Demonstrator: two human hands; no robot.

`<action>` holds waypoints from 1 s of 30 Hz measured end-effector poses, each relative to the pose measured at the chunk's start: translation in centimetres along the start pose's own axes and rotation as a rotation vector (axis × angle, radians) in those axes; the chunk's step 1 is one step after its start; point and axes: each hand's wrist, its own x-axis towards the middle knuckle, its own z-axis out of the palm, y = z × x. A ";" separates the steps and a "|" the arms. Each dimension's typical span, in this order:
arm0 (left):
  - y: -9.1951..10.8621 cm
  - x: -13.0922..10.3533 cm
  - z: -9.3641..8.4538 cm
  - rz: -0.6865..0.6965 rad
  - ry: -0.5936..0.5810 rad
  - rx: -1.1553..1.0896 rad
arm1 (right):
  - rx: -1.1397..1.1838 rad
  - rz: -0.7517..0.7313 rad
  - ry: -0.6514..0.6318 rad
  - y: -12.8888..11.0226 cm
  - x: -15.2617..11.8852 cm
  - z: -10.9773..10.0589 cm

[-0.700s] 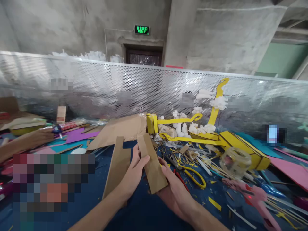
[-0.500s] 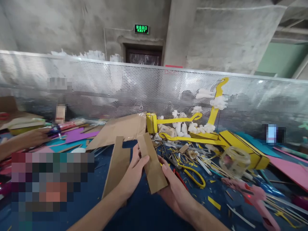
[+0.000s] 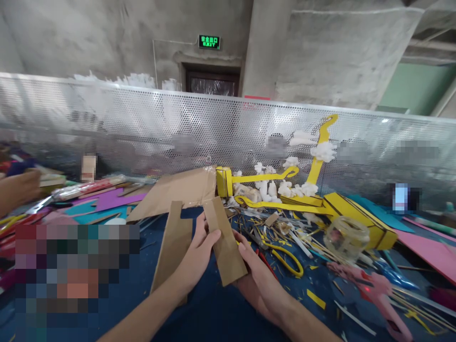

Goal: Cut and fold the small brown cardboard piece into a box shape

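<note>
Between my two hands is a narrow brown cardboard strip (image 3: pixel 225 244), tilted with its far end leaning left. My left hand (image 3: pixel 200 249) grips its left edge, thumb lying on the upper face and fingers behind. On the other side, my right hand (image 3: pixel 257 280) closes on the lower right edge; its fingertips under the strip are hidden. A larger notched cardboard piece (image 3: pixel 173 251) rests on the blue table under and beside my left wrist. Just beyond my right hand lie scissors with yellow handles (image 3: pixel 290 260) and a red-handled tool, partly covered.
A pink glue gun (image 3: pixel 377 289) and a glass jar (image 3: pixel 347 237) stand at right. Behind are yellow box-like constructions (image 3: pixel 359 221) with white fluff, and a cardboard sheet (image 3: pixel 178 190). Another person's hand (image 3: pixel 21 187) is at far left, near coloured sheets. A perforated metal screen (image 3: pixel 149 128) runs behind.
My hands and the cardboard strip have stayed nearly still. At the far left, the other person's hand has drawn back leftward, and the dark blue item near it is gone from that spot.
</note>
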 end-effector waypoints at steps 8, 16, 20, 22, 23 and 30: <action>0.3 -0.1 0.1 0.012 0.000 0.049 | -0.036 -0.012 0.032 0.2 -0.1 0.2; -0.2 0.0 0.2 -0.037 -0.013 -0.099 | -0.017 -0.027 0.066 0.4 0.3 -0.3; -0.3 -0.1 0.4 -0.052 0.001 -0.151 | 0.020 -0.007 0.066 0.6 0.6 -0.5; -0.3 -0.2 0.5 -0.061 0.012 -0.157 | 0.016 -0.011 0.059 0.6 0.6 -0.5; -0.3 -0.2 0.5 -0.066 0.019 -0.156 | 0.011 -0.014 0.057 0.6 0.6 -0.5; 0.4 -0.3 0.6 -0.095 0.063 -0.210 | 0.013 -0.005 0.043 0.5 0.3 -0.3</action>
